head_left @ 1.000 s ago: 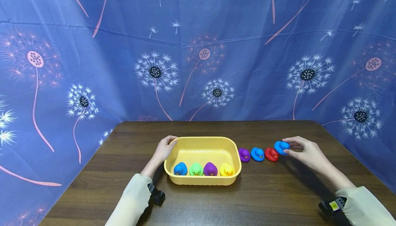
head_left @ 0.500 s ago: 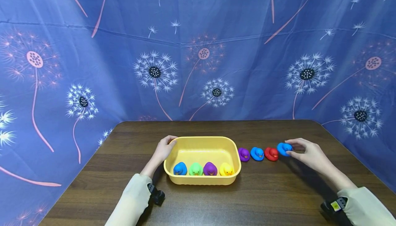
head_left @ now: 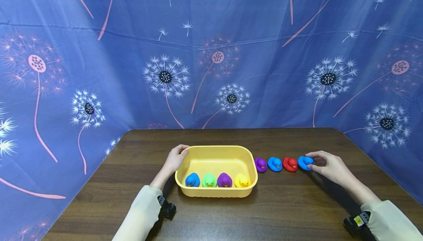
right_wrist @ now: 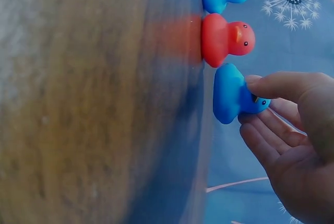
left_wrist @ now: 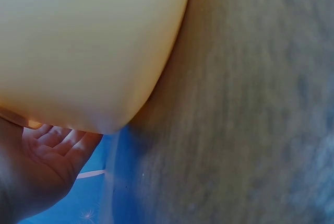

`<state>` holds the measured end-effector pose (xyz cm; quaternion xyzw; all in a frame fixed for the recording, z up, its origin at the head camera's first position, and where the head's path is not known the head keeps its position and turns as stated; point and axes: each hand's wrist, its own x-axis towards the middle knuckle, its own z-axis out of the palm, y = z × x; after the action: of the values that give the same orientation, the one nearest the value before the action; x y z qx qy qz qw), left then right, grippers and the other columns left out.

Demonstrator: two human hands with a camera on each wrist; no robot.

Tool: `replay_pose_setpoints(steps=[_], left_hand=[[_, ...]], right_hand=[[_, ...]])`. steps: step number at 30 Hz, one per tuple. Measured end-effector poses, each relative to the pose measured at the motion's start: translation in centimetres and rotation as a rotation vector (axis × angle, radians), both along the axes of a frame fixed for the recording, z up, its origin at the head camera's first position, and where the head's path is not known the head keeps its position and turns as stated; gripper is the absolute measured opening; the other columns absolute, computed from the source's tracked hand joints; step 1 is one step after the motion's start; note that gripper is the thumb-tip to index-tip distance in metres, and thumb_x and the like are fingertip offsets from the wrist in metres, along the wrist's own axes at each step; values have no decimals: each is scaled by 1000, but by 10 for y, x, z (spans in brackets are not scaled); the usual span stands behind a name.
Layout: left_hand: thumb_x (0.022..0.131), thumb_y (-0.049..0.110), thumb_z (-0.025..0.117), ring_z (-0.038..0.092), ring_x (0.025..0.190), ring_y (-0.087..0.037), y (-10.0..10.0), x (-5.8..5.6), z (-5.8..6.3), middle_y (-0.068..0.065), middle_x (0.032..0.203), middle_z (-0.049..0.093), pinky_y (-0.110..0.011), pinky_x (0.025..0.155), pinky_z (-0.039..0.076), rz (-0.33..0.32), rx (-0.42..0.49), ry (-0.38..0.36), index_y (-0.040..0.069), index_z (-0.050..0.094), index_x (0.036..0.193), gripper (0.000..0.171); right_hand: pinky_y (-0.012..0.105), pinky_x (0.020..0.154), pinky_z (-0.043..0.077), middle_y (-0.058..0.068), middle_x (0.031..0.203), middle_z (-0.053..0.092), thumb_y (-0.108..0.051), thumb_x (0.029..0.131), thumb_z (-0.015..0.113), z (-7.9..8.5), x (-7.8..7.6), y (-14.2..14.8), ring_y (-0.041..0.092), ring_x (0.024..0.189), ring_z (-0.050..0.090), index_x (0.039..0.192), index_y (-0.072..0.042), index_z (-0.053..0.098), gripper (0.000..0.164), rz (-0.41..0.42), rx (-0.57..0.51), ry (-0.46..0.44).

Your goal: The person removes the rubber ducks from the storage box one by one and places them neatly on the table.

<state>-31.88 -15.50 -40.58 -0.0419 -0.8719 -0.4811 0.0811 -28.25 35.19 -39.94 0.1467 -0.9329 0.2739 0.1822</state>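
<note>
My right hand (head_left: 330, 167) pinches a blue rubber duck (head_left: 304, 163) between thumb and fingertips, at the right end of a row of ducks. In the right wrist view this duck (right_wrist: 227, 94) is tilted, its base close over the table, beside the red duck (right_wrist: 219, 40). Left of the red one stand another blue duck (head_left: 275, 164) and a purple duck (head_left: 260, 165), the purple right by the tub. My left hand (head_left: 174, 160) holds the yellow plastic tub (head_left: 216, 192) at its back left corner, thumb at the rim, fingers (left_wrist: 70, 143) behind the wall.
Inside the tub, along its near wall, sit a blue duck (head_left: 192, 180), a green duck (head_left: 209, 180), a purple duck (head_left: 224, 180) and a yellow duck (head_left: 242, 181). The brown wooden table (head_left: 264, 219) ends at a blue dandelion-print cloth (head_left: 211, 68) behind.
My right hand has moved the blue duck rightward and down, from overlapping the red duck to beside it. The left hand and the tub have stayed put.
</note>
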Motion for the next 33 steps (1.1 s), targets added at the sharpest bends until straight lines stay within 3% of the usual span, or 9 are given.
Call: replay_pose_setpoints(steps=[10,17,22,28,33], left_hand=[[95,12,48,61,92,-26,-2,-3,-3,-18,104,65,-36,79,50,-5,7,16,-2,61,115,27],[95,17,50,61,83,-21,-4,1,-3,-16,96,66,-32,71,50,-53,24,90,-2,62,111,28],[95,14,49,61,88,-25,-1,0,-2,-18,100,65,-34,75,50,-26,21,40,-2,61,113,27],[95,12,49,61,90,-25,1,-1,-2,-17,102,65,-33,76,50,-8,17,6,-1,61,115,26],[95,13,50,61,91,-25,1,-2,-2,-16,102,66,-35,77,50,-8,21,8,0,61,115,27]], right_hand=[[21,65,51,17,95,68,-12,73,78,-5,-2,2,-2,75,61,105,0,66,36,9,12,-17],[24,66,53,17,95,68,-14,73,79,-7,-4,3,4,75,64,105,0,66,38,11,16,-42],[22,65,52,18,96,68,-14,72,79,-8,-5,3,4,75,64,105,0,66,38,16,9,-43],[20,66,52,20,100,67,-17,73,79,-10,-4,4,14,80,67,110,2,63,45,20,10,-67],[16,68,49,21,104,67,-18,73,79,-6,-3,5,5,84,64,114,2,62,48,29,1,-34]])
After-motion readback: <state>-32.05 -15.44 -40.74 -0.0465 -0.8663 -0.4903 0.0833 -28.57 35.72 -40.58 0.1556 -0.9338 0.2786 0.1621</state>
